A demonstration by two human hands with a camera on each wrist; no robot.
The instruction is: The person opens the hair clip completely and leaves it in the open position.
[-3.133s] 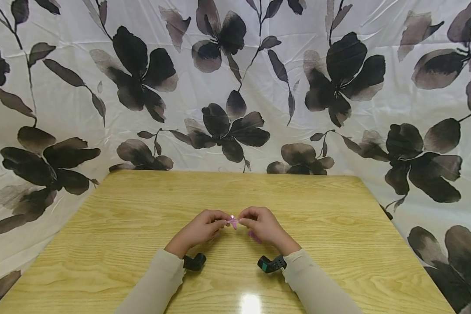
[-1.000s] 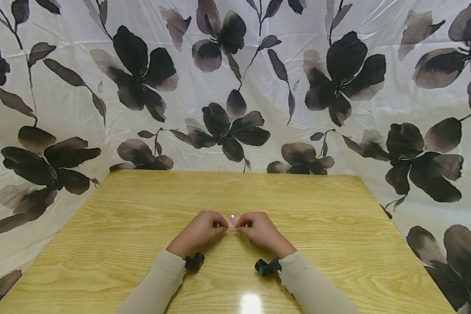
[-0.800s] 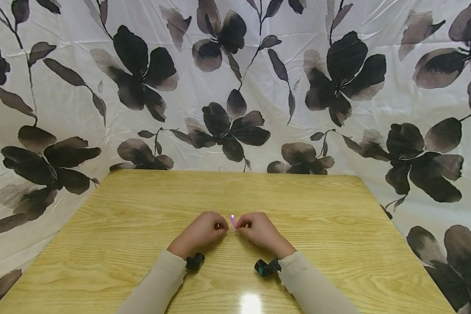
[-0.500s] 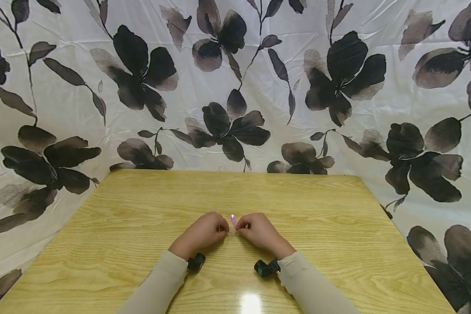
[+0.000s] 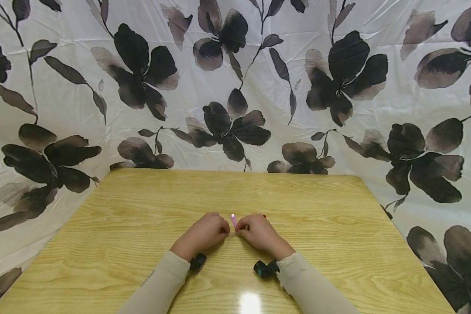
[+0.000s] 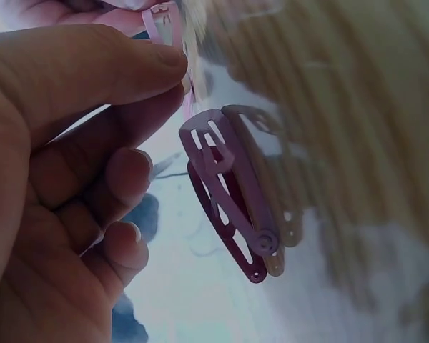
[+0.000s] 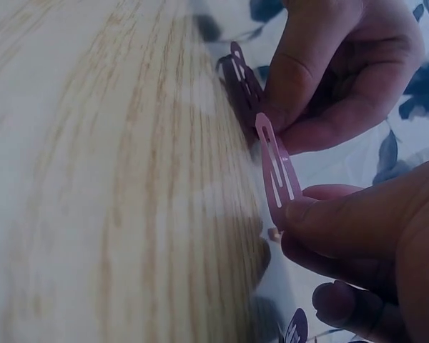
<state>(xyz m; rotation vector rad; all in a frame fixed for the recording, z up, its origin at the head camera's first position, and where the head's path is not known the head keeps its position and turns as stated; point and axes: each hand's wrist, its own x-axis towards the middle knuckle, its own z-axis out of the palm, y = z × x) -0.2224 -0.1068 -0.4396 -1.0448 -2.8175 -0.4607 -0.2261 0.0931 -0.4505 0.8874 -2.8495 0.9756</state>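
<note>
Between my two hands is a pink snap hair clip (image 7: pixel 279 168). My right hand (image 5: pixel 261 233) pinches one end, its thumb (image 7: pixel 329 221) flat on the clip. My left hand (image 5: pixel 202 233) pinches at the other end, though its fingertips partly hide the contact. In the left wrist view, a mauve hair clip (image 6: pixel 232 189) and a dark red hair clip (image 6: pixel 247 264) overlap just beyond my left fingers. From the head, a shiny pink-purple hair clip (image 5: pixel 233 220) shows between the hands, behind the held one.
The wood-grain table (image 5: pixel 318 209) extends on all sides of the hands. Another purple clip (image 7: pixel 295 327) shows at the bottom of the right wrist view. A small red bit (image 5: pixel 264 215) peeks out behind the right hand. A floral cloth (image 5: pixel 235 78) hangs behind the table.
Both hands have drawn slightly nearer the body since the oldest frame, and the held clip came lower with them. The left wrist has turned a little; the pink-purple clip behind now stands apart.
</note>
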